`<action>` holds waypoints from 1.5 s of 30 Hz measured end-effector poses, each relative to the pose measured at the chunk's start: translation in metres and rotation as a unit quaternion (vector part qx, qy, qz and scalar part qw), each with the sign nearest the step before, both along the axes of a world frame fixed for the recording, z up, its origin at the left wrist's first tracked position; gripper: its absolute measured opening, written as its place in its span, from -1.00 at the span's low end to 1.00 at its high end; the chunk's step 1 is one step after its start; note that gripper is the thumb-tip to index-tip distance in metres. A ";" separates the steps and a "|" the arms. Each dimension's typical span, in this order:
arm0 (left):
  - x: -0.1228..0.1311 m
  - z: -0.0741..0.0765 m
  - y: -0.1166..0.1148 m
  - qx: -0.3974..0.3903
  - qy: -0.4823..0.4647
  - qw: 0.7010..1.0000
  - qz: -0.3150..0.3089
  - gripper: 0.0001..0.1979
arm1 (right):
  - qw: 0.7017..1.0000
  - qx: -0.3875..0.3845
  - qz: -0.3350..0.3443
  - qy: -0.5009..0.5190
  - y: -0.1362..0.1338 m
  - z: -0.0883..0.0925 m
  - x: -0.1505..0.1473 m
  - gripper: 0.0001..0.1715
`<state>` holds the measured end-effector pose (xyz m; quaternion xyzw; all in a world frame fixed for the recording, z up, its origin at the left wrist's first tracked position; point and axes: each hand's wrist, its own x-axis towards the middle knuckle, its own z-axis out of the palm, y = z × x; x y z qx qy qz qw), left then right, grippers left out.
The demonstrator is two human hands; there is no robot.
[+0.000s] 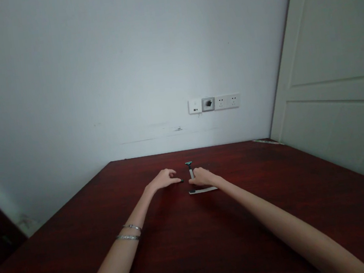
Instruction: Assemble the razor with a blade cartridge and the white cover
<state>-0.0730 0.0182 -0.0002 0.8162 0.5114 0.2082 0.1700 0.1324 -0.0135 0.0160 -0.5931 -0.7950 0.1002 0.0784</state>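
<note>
1. At the near edge of the dark red tabletop (51,261) both forearms reach toward its far edge. Two bracelets (130,233) sit on the left wrist.
2. A pale strip (205,190) lies crosswise, just on the near side of the right hand (203,177).
3. The right hand lies palm down, fingers bent, over the near end of a slim razor-like tool (189,167). If it grips the tool, I cannot tell.
4. The tool's long axis runs near to far, with its greenish head toward the far edge. It lies between both hands, closer to the right one.
5. The left hand (163,179) is palm down and loosely curled, its fingertips at a small dark piece (181,181). A pinch is not clear.
6. Behind are a white wall (93,76), wall sockets (214,103) and, at the right, a door (340,89).
</note>
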 end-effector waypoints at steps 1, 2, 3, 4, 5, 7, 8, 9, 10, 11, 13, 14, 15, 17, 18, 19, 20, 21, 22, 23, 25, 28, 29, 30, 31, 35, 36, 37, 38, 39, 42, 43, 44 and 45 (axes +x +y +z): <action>-0.002 -0.004 0.000 0.003 0.013 1.000 -0.011 -0.43 | 1.000 -0.003 0.005 -0.005 0.000 -0.002 0.000 -0.61; -0.004 -0.007 0.000 0.011 0.025 0.999 -0.020 -0.47 | 1.000 -0.005 0.010 -0.010 -0.001 -0.004 0.001 -0.61; -0.004 -0.011 -0.001 0.022 0.038 0.999 -0.024 -0.50 | 1.000 -0.006 0.015 -0.013 -0.001 -0.005 0.001 -0.62; -0.004 -0.014 -0.001 0.035 0.051 0.998 -0.026 -0.53 | 1.000 -0.007 0.017 -0.017 -0.001 -0.007 0.001 -0.62; -0.003 -0.017 -0.001 0.049 0.065 0.996 -0.028 -0.55 | 1.000 -0.007 0.020 -0.020 -0.001 -0.008 0.001 -0.62; -0.001 -0.021 -0.001 0.074 0.088 0.993 -0.030 -0.58 | 0.999 -0.008 0.024 -0.026 -0.001 -0.009 0.001 -0.61; 0.000 -0.022 -0.001 0.083 0.096 0.991 -0.032 -0.59 | 0.999 -0.009 0.026 -0.028 -0.001 -0.010 0.001 -0.61; 0.000 -0.023 -0.001 0.088 0.103 0.990 -0.034 -0.59 | 0.999 -0.009 0.028 -0.031 0.000 -0.010 0.001 -0.61; 0.000 -0.024 0.000 0.092 0.106 0.990 -0.035 -0.60 | 0.999 -0.010 0.031 -0.033 0.000 -0.010 0.001 -0.61; 0.000 -0.024 0.000 0.093 0.105 0.989 -0.036 -0.61 | 0.999 -0.010 0.034 -0.035 0.000 -0.010 0.001 -0.60; -0.001 -0.025 0.001 0.090 0.099 0.990 -0.042 -0.64 | 0.998 -0.008 0.040 -0.038 0.000 -0.011 0.002 -0.59; -0.001 -0.025 0.002 0.088 0.097 0.990 -0.045 -0.67 | 0.998 -0.008 0.043 -0.039 0.000 -0.011 0.002 -0.59; -0.002 -0.025 0.002 0.086 0.096 0.991 -0.047 -0.70 | 0.998 -0.008 0.046 -0.040 0.000 -0.011 0.003 -0.58; -0.002 -0.026 0.003 0.085 0.100 0.990 -0.047 -0.73 | 0.998 -0.001 0.046 -0.038 0.000 -0.011 0.004 -0.54; -0.002 -0.026 0.003 0.086 0.102 0.990 -0.045 -0.73 | 0.998 0.006 0.042 -0.035 0.001 -0.010 0.005 -0.52; -0.001 -0.026 0.002 0.089 0.102 0.990 -0.042 -0.73 | 0.999 0.014 0.035 -0.030 0.002 -0.009 0.005 -0.50; -0.001 -0.027 0.001 0.092 0.102 0.990 -0.039 -0.73 | 0.999 0.023 0.027 -0.024 0.004 -0.009 0.006 -0.48; 0.000 -0.026 0.000 0.096 0.101 0.990 -0.036 -0.72 | 0.999 0.032 0.020 -0.017 0.006 -0.008 0.007 -0.48; 0.001 -0.026 -0.002 0.099 0.100 0.990 -0.033 -0.72 | 0.999 0.039 0.014 -0.011 0.008 -0.007 0.007 -0.48; 0.002 -0.026 -0.003 0.100 0.099 0.990 -0.029 -0.72 | 0.999 0.046 0.010 -0.005 0.011 -0.006 0.008 -0.49; 0.003 -0.024 -0.006 0.099 0.096 0.990 -0.023 -0.73 | 0.998 0.064 0.008 0.006 0.015 -0.004 0.011 -0.51; 0.003 -0.023 -0.008 0.096 0.092 0.991 -0.022 -0.74 | 0.996 0.081 0.011 0.022 0.019 -0.002 0.017 -0.51; 0.003 -0.023 -0.008 0.096 0.091 0.991 -0.023 -0.74 | 0.996 0.082 0.012 0.029 0.020 -0.001 0.019 -0.50; 0.002 -0.023 -0.008 0.100 0.090 0.991 -0.024 -0.74 | 0.996 0.082 0.011 0.036 0.020 0.000 0.022 -0.49; 0.002 -0.024 -0.008 0.105 0.089 0.990 -0.025 -0.74 | 0.996 0.082 0.009 0.044 0.021 0.001 0.025 -0.49; 0.002 -0.025 -0.008 0.127 0.087 0.988 -0.027 -0.75 | 0.988 0.108 0.030 0.104 0.026 0.001 0.035 -0.54; 0.003 -0.024 -0.008 0.130 0.090 0.987 -0.029 -0.75 | 0.984 0.117 0.046 0.124 0.027 0.000 0.037 -0.58; 0.005 -0.023 -0.008 0.133 0.094 0.986 -0.032 -0.75 | 0.979 0.127 0.064 0.144 0.028 -0.002 0.039 -0.62; 0.007 -0.021 -0.008 0.137 0.098 0.985 -0.038 -0.75 | 0.974 0.135 0.081 0.161 0.029 -0.003 0.040 -0.65; 0.010 -0.018 -0.009 0.144 0.101 0.983 -0.046 -0.75 | 0.969 0.144 0.093 0.175 0.030 -0.004 0.041 -0.68; 0.021 -0.009 -0.010 0.179 0.104 0.976 -0.073 -0.77 | 0.956 0.154 0.117 0.219 0.033 -0.008 0.044 -0.73; 0.025 -0.006 -0.011 0.198 0.103 0.971 -0.083 -0.77 | 0.952 0.152 0.123 0.236 0.033 -0.010 0.045 -0.74; 0.029 -0.003 -0.012 0.217 0.102 0.966 -0.093 -0.78 | 0.947 0.148 0.129 0.254 0.034 -0.011 0.046 -0.75; 0.033 -0.001 -0.013 0.237 0.101 0.961 -0.102 -0.79 | 0.943 0.142 0.134 0.271 0.035 -0.012 0.047 -0.75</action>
